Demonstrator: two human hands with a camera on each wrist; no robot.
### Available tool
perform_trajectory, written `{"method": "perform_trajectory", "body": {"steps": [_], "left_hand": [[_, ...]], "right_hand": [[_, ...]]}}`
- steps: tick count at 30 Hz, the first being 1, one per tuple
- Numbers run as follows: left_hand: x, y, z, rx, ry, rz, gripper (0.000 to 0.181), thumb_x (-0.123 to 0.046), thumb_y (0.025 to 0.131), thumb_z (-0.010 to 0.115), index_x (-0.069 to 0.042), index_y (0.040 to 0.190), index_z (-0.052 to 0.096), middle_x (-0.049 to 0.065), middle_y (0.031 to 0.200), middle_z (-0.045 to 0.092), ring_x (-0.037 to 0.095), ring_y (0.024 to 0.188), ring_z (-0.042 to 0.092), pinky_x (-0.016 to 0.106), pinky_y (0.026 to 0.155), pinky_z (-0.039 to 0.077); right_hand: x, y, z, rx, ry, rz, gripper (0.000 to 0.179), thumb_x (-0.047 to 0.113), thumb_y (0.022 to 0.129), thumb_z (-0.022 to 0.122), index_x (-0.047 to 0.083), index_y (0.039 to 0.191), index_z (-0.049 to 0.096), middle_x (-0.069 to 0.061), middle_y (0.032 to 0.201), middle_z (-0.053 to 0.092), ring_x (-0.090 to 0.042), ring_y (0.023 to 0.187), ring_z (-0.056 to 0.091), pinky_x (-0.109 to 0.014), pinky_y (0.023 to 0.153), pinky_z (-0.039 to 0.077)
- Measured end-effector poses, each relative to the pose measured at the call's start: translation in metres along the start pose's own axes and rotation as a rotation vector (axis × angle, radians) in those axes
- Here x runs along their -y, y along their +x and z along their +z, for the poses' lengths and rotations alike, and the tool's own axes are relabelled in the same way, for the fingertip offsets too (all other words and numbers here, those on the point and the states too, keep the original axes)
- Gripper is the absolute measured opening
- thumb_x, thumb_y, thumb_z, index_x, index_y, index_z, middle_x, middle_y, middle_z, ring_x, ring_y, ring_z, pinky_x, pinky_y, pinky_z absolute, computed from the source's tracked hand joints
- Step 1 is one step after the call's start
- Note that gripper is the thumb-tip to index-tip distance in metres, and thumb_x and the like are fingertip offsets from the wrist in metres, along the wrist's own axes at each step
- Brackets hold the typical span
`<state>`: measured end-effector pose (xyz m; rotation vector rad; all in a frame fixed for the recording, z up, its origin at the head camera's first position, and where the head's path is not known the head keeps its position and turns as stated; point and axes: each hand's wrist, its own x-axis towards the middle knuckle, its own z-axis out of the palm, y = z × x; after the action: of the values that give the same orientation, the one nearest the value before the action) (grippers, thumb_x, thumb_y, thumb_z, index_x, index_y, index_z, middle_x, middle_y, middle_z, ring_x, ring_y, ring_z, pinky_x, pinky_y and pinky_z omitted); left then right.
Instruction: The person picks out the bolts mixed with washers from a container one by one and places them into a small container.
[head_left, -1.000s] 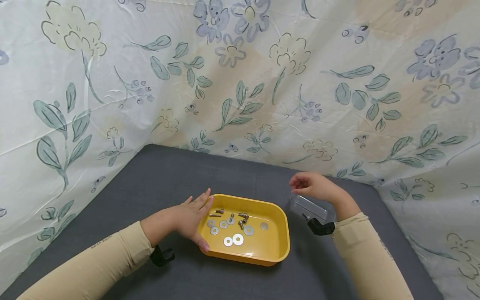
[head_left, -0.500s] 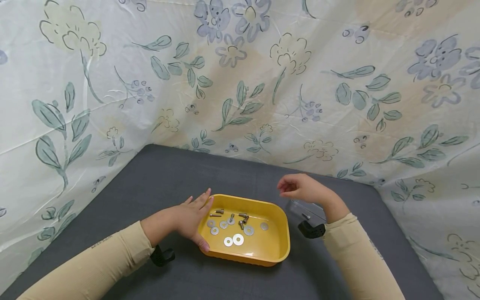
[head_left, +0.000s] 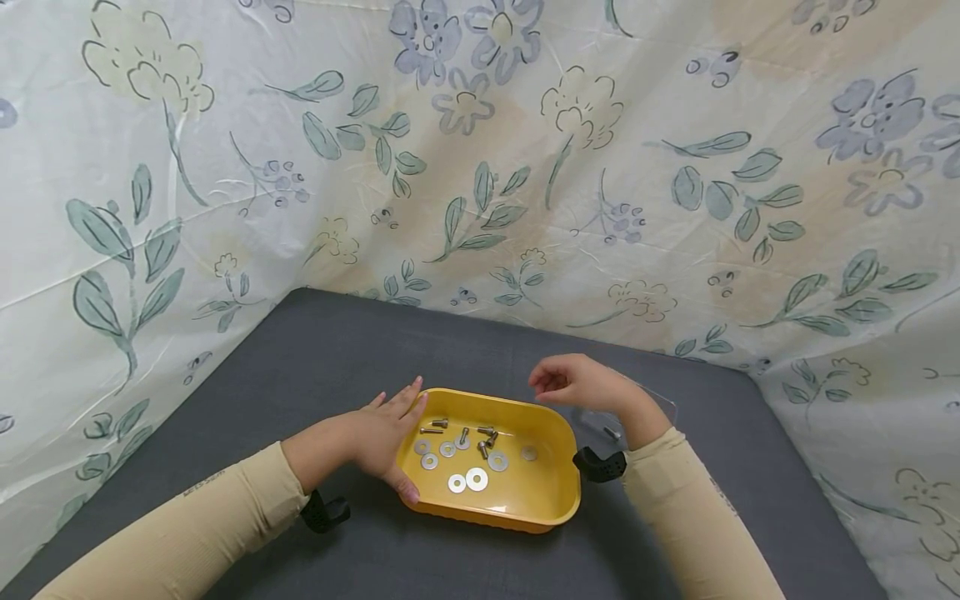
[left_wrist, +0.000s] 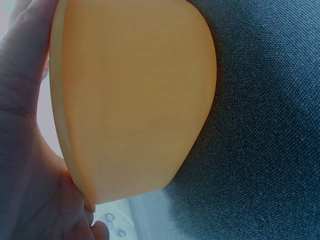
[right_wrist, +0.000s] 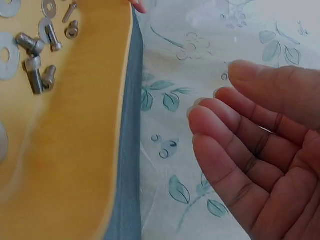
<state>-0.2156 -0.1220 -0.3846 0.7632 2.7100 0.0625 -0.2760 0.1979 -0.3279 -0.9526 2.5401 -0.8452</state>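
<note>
A yellow tray (head_left: pixel 517 493) holds several metal socket-head screws (right_wrist: pixel 35 75) and flat washers (head_left: pixel 476 478), gathered mostly on its left side. My left hand (head_left: pixel 375 446) rests on the tray's left end, its fingers spread along the rim. The left wrist view shows the tray's outer wall (left_wrist: pixel 135 100) beside that hand. Above the table, by the tray's far right corner, hovers my right hand (head_left: pixel 581 385). Its fingers curve loosely with nothing between them in the right wrist view. Behind the right wrist, a clear plastic box (head_left: pixel 663 404) is partly hidden, with a screw (head_left: pixel 611 433) in it.
The dark grey tabletop (head_left: pixel 360 342) surrounds the tray. A floral cloth (head_left: pixel 480 208) hangs along the table's back and sides. Black wrist straps (head_left: pixel 600 465) show below both hands.
My right hand has moved left and slightly nearer, from over the clear box to the tray's far right corner. The left hand and the tray have stayed in place.
</note>
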Motion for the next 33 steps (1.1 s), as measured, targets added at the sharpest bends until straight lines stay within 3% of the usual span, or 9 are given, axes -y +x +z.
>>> {"method": "perform_trajectory", "body": {"steps": [5, 13, 33], "left_hand": [[0.000, 0.000, 0.000, -0.001, -0.004, -0.002, 0.141, -0.088, 0.044, 0.054, -0.009, 0.147, 0.000, 0.009, 0.151, -0.016, 0.023, 0.140, -0.001, 0.050, 0.110, 0.008], [0.001, 0.001, 0.000, -0.002, -0.007, -0.001, 0.141, -0.088, 0.044, 0.054, -0.010, 0.147, 0.000, 0.009, 0.151, -0.017, 0.022, 0.140, -0.001, 0.049, 0.110, 0.007], [0.000, 0.001, -0.001, 0.008, -0.005, -0.002, 0.140, -0.088, 0.044, 0.054, -0.009, 0.148, 0.000, 0.009, 0.151, -0.016, 0.023, 0.140, -0.002, 0.050, 0.110, 0.008]], "right_hand": [[0.004, 0.007, 0.006, 0.018, -0.006, -0.034, 0.013, 0.018, 0.086, 0.065, 0.015, 0.098, 0.064, 0.002, 0.089, 0.062, -0.014, 0.078, 0.058, -0.026, 0.071, 0.051], [0.010, 0.018, 0.016, 0.065, 0.000, -0.028, 0.020, 0.015, 0.086, 0.065, 0.005, 0.102, 0.064, 0.003, 0.087, 0.062, -0.014, 0.077, 0.058, -0.025, 0.071, 0.050], [0.004, 0.036, 0.050, 0.165, 0.041, -0.052, 0.018, 0.013, 0.087, 0.064, 0.004, 0.102, 0.063, 0.005, 0.085, 0.062, -0.012, 0.076, 0.057, -0.025, 0.072, 0.049]]}}
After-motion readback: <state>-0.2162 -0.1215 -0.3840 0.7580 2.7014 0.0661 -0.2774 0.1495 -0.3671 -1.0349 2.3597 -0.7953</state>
